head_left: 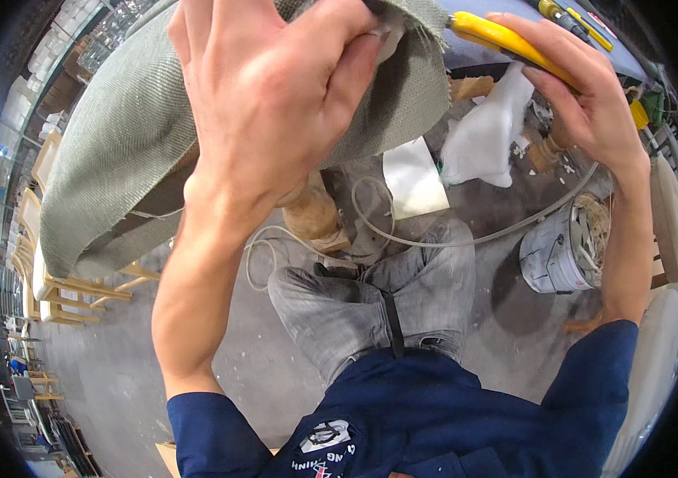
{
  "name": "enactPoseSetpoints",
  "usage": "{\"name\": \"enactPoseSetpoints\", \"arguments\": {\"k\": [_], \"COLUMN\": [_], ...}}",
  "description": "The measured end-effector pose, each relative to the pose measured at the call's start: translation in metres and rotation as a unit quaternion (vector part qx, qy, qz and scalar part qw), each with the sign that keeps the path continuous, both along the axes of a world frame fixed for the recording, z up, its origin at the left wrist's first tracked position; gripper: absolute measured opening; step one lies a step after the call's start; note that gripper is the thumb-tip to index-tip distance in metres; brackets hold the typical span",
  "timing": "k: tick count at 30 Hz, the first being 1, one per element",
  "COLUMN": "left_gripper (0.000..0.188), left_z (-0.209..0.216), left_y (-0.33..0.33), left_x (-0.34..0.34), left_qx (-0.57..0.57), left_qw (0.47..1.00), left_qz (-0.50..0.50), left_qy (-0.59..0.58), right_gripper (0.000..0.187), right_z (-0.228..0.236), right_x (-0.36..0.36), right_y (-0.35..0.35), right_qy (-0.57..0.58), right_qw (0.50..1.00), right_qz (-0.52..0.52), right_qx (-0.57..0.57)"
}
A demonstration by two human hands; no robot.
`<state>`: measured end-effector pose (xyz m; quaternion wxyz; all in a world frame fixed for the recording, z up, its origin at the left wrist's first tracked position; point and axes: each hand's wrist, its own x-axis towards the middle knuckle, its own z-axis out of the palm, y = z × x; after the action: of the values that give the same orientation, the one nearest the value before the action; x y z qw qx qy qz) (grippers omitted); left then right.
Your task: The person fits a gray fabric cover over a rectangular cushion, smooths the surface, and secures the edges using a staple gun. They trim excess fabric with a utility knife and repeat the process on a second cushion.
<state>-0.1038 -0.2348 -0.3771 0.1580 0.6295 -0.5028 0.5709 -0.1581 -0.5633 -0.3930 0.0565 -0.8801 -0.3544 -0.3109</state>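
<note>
My left hand is raised at the top of the view, fingers closed on the edge of a grey-green woven fabric. The fabric drapes over a large rounded form and hangs loose below, with a frayed edge near my thumb. Most of my left fingertips run out of view or behind the fabric. Just to the right, my right hand grips a yellow utility knife, its tip pointing left toward the frayed edge. Whether the tip touches the cloth I cannot tell.
White padding and a white sheet lie beyond my knees. A pale hose curves across the floor toward a turned wooden leg. A paint-stained bucket stands right. Wooden chairs line the left; more tools lie top right.
</note>
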Motion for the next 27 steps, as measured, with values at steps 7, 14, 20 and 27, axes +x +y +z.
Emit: {"name": "enactPoseSetpoints", "arguments": {"k": [7, 14, 20, 27], "left_gripper": [0.015, 0.01, 0.02, 0.035], "left_z": [-0.005, -0.005, -0.004, -0.197], "left_y": [0.008, 0.007, 0.04, 0.04], "left_x": [0.014, 0.015, -0.016, -0.112], "left_qx": [-0.032, -0.051, -0.134, -0.198], "left_qw": [0.999, 0.99, 0.954, 0.814], "left_qz": [-0.038, -0.127, -0.219, -0.108], "left_qy": [-0.001, 0.03, 0.157, 0.535], "right_gripper": [0.049, 0.047, 0.046, 0.046], "right_z": [-0.001, -0.007, -0.016, -0.019], "right_x": [-0.001, -0.009, -0.033, -0.042], "right_y": [-0.002, -0.007, -0.014, 0.006], "right_qy": [0.093, 0.071, -0.006, -0.191], "right_qw": [0.994, 0.996, 0.991, 0.943], "right_qz": [-0.008, -0.013, -0.033, -0.126], "right_qx": [0.063, 0.061, 0.127, 0.24]}}
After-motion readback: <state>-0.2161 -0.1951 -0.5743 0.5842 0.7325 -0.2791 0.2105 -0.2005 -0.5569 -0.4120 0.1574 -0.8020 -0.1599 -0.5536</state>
